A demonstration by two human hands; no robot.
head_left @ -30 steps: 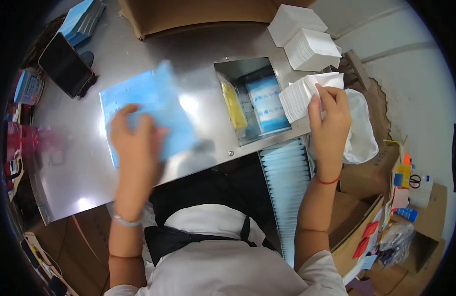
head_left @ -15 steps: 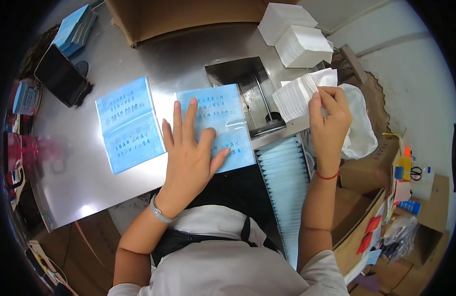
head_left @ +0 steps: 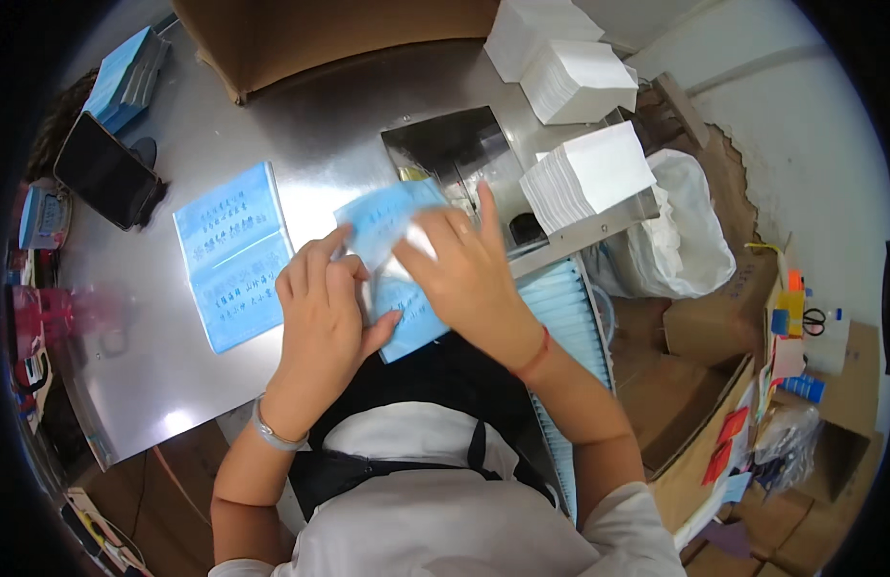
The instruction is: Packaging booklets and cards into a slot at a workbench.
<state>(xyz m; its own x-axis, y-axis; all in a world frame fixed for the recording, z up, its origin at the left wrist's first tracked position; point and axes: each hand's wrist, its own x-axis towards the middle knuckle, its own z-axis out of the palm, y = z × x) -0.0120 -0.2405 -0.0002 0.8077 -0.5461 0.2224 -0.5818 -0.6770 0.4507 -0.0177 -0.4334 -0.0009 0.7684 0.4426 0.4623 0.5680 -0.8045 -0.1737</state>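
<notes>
A blue printed plastic packet (head_left: 416, 306) lies at the table's front edge, bent and partly hidden under both hands. My left hand (head_left: 320, 303) is at its left side, fingers curled and closed on that edge. Over its right part reaches my right hand (head_left: 464, 274), index and middle fingers smeared by motion, one digit sticking up. Something whitish shows between the hands, too blurred to name. Another blue printed packet (head_left: 235, 255) lies flat to the left. To the right of my right hand stands a stack of folded white paper napkins (head_left: 599, 173).
More white napkin stacks (head_left: 575, 82) stand at the back right, near a cardboard box (head_left: 349, 29). A long row of blue packets (head_left: 560, 308) runs below the table edge. A phone (head_left: 108, 171) on a stand is at left; a white plastic bag (head_left: 695, 240) hangs right.
My right hand has moved left from the napkin stack to the blue packet. My left hand's fingers have curled from lying flat, and the packet is now bent and turned.
</notes>
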